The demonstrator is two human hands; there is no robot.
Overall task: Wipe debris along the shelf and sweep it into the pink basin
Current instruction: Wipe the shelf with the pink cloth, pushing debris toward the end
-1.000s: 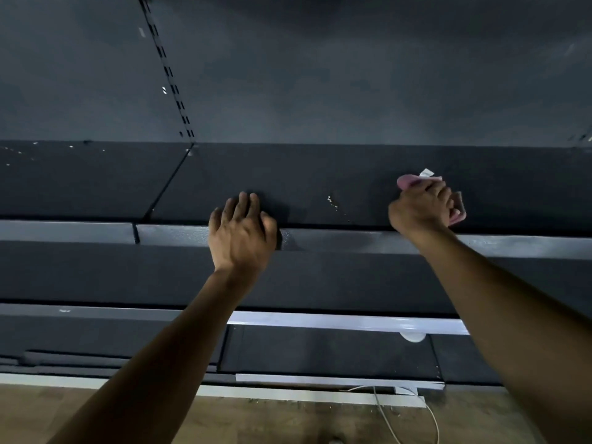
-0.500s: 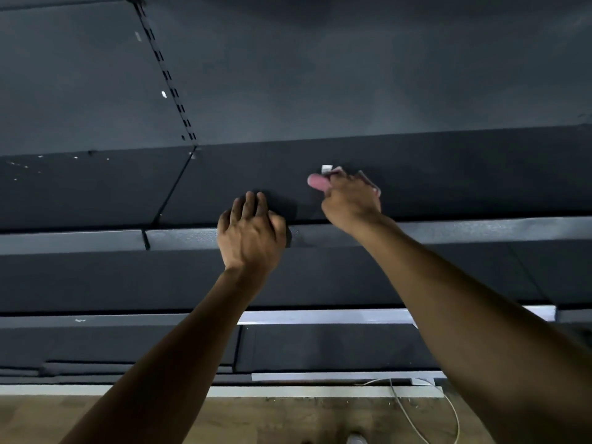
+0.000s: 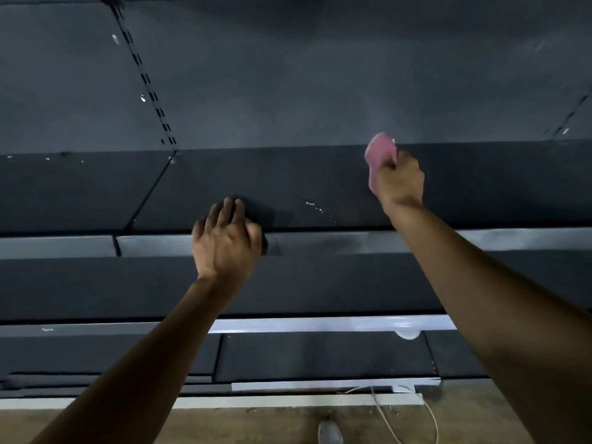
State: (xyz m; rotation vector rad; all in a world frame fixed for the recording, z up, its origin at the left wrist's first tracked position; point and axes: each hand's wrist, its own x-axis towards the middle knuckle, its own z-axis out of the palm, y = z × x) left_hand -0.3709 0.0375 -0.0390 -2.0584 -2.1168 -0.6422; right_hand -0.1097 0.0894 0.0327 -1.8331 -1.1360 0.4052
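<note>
One dark shelf (image 3: pixel 320 184) runs across the view, with a second shelf panel (image 3: pixel 70 190) abutting it on the left at a slanted seam. One small trail of pale debris specks (image 3: pixel 315 206) lies on the shelf surface, between the two hands and near the front edge. A few more white specks (image 3: pixel 48 159) sit at the back of the left panel. Two hands are up. The right hand (image 3: pixel 398 179) is curled tight round one pink cloth (image 3: pixel 379 155), which sticks out above and left of the fist near the shelf's back edge. The left hand (image 3: pixel 226 241) rests on the shelf's front lip, fingers together and bent over the edge, holding nothing. One white cable (image 3: pixel 384 415) and one grey shoe (image 3: pixel 330 432) show on the floor below.
</note>
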